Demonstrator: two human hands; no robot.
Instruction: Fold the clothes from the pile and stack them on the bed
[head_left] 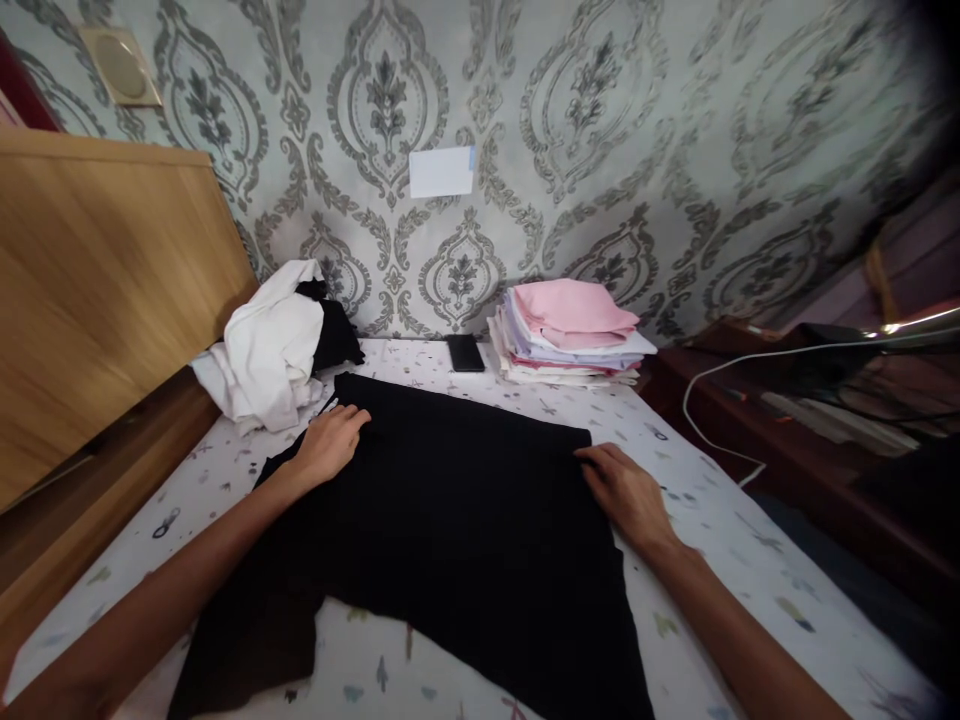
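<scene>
A pair of black pants lies spread on the bed, its waistband edge toward the wall and its two legs parting toward me. My left hand is closed on the cloth near the upper left corner, fingers bent over it. At the upper right corner, the fingertips of my right hand are pinched on the side edge. Some creases show at the left side under my wrist. The lower ends of the legs run toward or past the bottom of the view.
Crumpled white clothing and a black garment lie at the back left by a wooden panel. A black phone rests near the wall. Folded clothes stand stacked to its right. A white cable hangs at the right.
</scene>
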